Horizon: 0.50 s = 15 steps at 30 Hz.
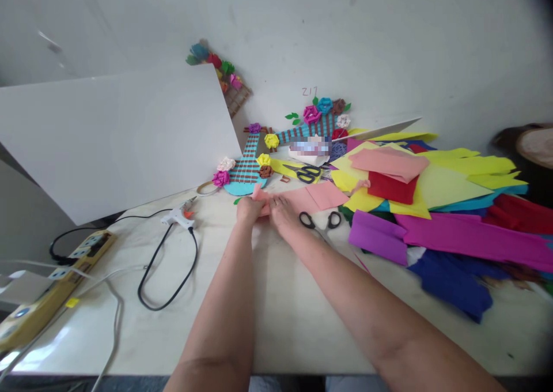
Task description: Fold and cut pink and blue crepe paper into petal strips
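A strip of pink crepe paper [317,198] lies across the table in front of me, with a crease near its right end. My left hand [249,208] pinches its left end, where a corner sticks up above the fingers. Close beside it, my right hand [283,212] has its fingers pressed together on the strip; its thumb is hidden. Just right of my right hand lie scissors with black handles [333,220], partly behind my forearm. Beyond the hands stands a blue guitar-shaped craft [246,170] with brown strips and paper flowers.
Coloured crepe paper sheets [453,187] are piled at the right. A white glue gun [179,218] lies to the left, its black cord looping over the table near a power strip [56,282]. A second pair of scissors [307,174] and a white board [125,144] are behind.
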Each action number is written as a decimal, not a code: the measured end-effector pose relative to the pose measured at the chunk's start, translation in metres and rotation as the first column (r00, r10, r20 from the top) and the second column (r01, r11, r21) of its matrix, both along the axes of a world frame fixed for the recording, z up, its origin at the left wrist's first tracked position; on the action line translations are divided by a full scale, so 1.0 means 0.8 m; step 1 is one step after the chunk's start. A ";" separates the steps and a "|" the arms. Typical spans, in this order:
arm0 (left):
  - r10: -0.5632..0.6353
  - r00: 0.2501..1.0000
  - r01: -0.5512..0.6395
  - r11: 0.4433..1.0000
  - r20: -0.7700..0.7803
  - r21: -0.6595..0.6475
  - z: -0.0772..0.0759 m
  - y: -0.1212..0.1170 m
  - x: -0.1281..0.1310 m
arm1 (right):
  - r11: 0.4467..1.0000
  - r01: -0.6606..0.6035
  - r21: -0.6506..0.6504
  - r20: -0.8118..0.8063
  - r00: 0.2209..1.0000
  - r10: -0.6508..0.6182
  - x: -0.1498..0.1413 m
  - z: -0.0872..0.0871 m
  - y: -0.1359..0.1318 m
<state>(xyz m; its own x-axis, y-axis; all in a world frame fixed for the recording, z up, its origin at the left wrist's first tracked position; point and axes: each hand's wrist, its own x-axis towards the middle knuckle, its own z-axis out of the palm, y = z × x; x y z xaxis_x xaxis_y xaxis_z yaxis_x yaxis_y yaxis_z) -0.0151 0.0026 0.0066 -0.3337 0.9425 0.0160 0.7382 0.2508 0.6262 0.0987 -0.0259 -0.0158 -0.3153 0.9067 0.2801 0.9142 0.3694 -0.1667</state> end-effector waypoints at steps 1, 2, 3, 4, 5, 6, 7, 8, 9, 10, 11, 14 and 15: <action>0.009 1.000 -0.009 1.000 0.017 -0.020 -0.002 0.002 0.000 | 1.000 0.006 0.008 0.004 1.000 -0.006 0.000 0.001 0.000; 0.019 0.999 -0.018 0.999 0.032 -0.037 -0.003 0.004 -0.001 | 1.000 0.007 0.014 0.006 1.000 -0.007 -0.001 0.002 -0.001; 0.023 0.999 -0.021 0.999 0.046 -0.046 -0.005 0.006 -0.001 | 1.000 0.007 0.018 0.008 1.000 -0.007 -0.001 0.002 -0.001; 0.021 0.998 -0.018 0.999 0.061 -0.040 -0.007 0.008 -0.002 | 1.000 0.007 0.020 0.010 1.000 -0.007 -0.001 0.002 -0.001; 0.013 0.997 -0.011 0.999 0.075 -0.031 -0.009 0.009 -0.003 | 1.000 0.007 0.020 0.011 1.000 -0.007 -0.001 0.001 0.000; 0.006 0.996 -0.004 1.000 0.084 -0.020 -0.011 0.010 -0.004 | 1.000 0.007 0.020 0.011 1.000 -0.007 -0.001 0.001 0.000; -0.001 0.996 0.002 1.000 0.085 -0.011 -0.012 0.011 -0.004 | 1.000 0.006 0.018 0.010 1.000 -0.006 0.000 0.000 0.001; -0.009 0.997 0.009 1.000 0.078 -0.001 -0.012 0.011 -0.005 | 1.000 0.005 0.014 0.009 1.000 -0.005 0.000 -0.001 0.001; -0.019 0.998 0.018 1.000 0.063 0.012 -0.012 0.011 -0.006 | 1.000 0.003 0.010 0.008 1.000 -0.003 0.001 -0.001 0.002; -0.029 0.999 0.028 0.999 0.040 0.027 -0.012 0.011 -0.006 | 1.000 0.000 0.004 0.006 1.000 0.000 0.001 -0.002 0.003; -0.040 0.999 0.039 0.998 0.013 0.047 -0.011 0.010 -0.006 | 1.000 -0.001 -0.004 0.005 1.000 0.001 0.002 -0.002 0.004; -0.064 0.997 0.070 0.991 -0.049 0.116 -0.008 0.007 -0.006 | 1.000 -0.004 -0.014 0.009 1.000 0.004 0.002 -0.003 0.006; -0.064 0.996 0.071 0.989 -0.059 0.131 -0.007 0.005 -0.005 | 1.000 -0.005 -0.008 0.013 1.000 0.005 0.003 -0.002 0.006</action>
<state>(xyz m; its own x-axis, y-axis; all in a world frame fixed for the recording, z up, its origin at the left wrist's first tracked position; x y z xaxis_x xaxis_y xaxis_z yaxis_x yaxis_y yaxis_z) -0.0194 0.0069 0.0008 -0.2648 0.9512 0.1586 0.7846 0.1169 0.6089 0.1007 -0.0212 -0.0178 -0.3237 0.9072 0.2689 0.9143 0.3730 -0.1577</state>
